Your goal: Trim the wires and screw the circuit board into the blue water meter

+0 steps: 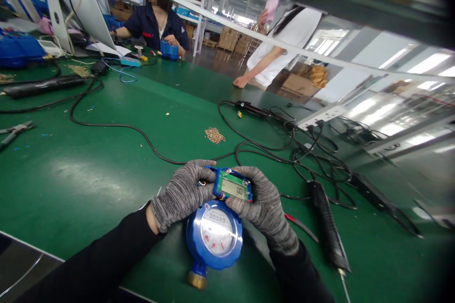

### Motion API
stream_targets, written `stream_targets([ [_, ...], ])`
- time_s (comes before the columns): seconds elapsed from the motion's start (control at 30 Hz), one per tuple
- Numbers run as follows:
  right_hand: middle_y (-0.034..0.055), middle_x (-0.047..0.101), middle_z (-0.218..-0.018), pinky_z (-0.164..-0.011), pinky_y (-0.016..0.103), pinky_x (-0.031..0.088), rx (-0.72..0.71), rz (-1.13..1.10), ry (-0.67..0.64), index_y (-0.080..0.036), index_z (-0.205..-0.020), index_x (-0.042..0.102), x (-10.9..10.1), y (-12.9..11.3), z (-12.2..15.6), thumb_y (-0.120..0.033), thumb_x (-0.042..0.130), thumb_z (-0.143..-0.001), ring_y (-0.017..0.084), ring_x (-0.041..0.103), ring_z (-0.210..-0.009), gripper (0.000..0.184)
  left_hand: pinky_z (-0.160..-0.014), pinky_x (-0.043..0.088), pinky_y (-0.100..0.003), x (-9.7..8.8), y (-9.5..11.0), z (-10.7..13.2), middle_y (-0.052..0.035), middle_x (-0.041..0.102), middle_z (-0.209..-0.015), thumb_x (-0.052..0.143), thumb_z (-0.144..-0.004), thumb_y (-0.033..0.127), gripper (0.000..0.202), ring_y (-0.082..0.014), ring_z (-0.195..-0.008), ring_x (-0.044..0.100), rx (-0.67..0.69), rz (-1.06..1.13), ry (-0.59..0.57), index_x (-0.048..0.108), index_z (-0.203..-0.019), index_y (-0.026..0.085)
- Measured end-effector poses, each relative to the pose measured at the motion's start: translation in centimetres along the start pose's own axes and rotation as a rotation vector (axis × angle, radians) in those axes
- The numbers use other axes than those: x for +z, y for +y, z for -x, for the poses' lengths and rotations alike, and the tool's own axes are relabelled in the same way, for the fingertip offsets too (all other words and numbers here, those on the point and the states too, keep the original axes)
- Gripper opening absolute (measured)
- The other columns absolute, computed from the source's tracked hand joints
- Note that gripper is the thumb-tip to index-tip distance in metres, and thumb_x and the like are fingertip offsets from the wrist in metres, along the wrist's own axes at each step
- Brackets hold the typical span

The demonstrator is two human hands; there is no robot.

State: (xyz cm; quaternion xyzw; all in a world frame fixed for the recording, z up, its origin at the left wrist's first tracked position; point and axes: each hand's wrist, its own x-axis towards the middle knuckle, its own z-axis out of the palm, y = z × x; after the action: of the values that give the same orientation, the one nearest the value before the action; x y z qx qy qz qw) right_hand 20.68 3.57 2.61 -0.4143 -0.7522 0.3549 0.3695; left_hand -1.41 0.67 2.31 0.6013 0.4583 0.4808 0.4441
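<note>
A blue round water meter (214, 236) with a white dial and a brass end lies on the green table (88, 180) close to me. At its far end sits a blue module with a green circuit board and a small LCD (233, 185). My left hand (183, 194), in a grey knit glove, grips the left side of that module. My right hand (265, 206), gloved the same way, holds its right side. Both hands press the module against the meter's top.
A black electric screwdriver (327, 225) lies right of my hands amid tangled black cables (313, 156). A small pile of brass screws (214, 135) sits ahead. Pliers (14, 132) rest at far left. Two other people work at the table's far side.
</note>
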Motion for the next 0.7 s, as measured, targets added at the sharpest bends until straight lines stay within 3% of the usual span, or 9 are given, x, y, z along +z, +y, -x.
stream_targets([
  [0.13,0.0041,0.074,-0.098,-0.064,0.032,0.062,0.037,-0.061,-0.023,-0.026,-0.114,0.059,0.1,-0.5,0.1,-0.042,0.087,-0.068,0.023,0.073,-0.079,0.056,-0.106,0.050,-0.051,-1.5,0.6,0.6,-0.0107,0.064,-0.131,0.071,-0.085,0.032,0.021,-0.0282,-0.123,0.060,0.043,0.006,-0.087,0.071,-0.103,0.020],
  [0.23,0.0042,0.074,-0.098,-0.064,0.032,0.062,0.048,-0.065,-0.022,-0.025,-0.113,0.059,0.0,-0.4,0.2,-0.043,0.087,-0.068,0.023,0.073,-0.079,0.056,-0.108,0.048,-0.052,-2.1,0.4,0.9,-0.0107,0.063,-0.132,0.068,-0.088,0.031,0.021,-0.0265,-0.124,0.060,0.102,-0.124,0.011,0.070,-0.105,0.020],
  [0.33,0.0035,0.073,-0.097,-0.064,0.032,0.061,0.033,-0.033,-0.003,-0.026,-0.112,0.060,-0.1,-0.3,0.1,-0.045,0.086,-0.068,0.022,0.072,-0.078,0.055,-0.111,0.046,-0.051,-2.1,0.1,0.7,-0.0110,0.062,-0.133,0.066,-0.090,0.028,0.027,-0.0243,-0.127,0.057,0.280,-0.355,0.111,0.066,-0.115,0.019],
  [0.4,0.0038,0.072,-0.101,-0.067,0.033,0.060,0.010,0.015,0.006,-0.026,-0.113,0.061,-0.2,-0.3,0.1,-0.046,0.086,-0.068,0.023,0.072,-0.082,0.055,-0.113,0.044,-0.051,-1.9,0.2,0.6,-0.0125,0.063,-0.133,0.063,-0.092,0.027,0.027,-0.0251,-0.129,0.055,0.400,-0.540,0.125,0.067,-0.116,0.017],
  [0.5,0.0044,0.071,-0.104,-0.071,0.035,0.059,0.005,0.044,0.001,-0.027,-0.113,0.061,-0.2,-0.3,0.0,-0.047,0.084,-0.070,0.024,0.070,-0.087,0.054,-0.113,0.042,-0.055,-1.6,0.8,0.4,-0.0161,0.064,-0.131,0.057,-0.095,0.027,0.028,-0.0291,-0.129,0.055,0.472,-0.785,0.118,0.070,-0.115,0.013],
  [0.7,0.0038,0.068,-0.108,-0.076,0.038,0.057,-0.009,0.081,-0.005,-0.030,-0.116,0.060,-0.1,0.0,0.1,-0.046,0.082,-0.073,0.026,0.067,-0.094,0.051,-0.114,0.040,-0.058,-1.0,1.6,0.5,-0.0171,0.063,-0.134,0.053,-0.095,0.025,0.030,-0.0339,-0.130,0.055,0.551,-0.975,0.166,0.074,-0.111,0.012],
])
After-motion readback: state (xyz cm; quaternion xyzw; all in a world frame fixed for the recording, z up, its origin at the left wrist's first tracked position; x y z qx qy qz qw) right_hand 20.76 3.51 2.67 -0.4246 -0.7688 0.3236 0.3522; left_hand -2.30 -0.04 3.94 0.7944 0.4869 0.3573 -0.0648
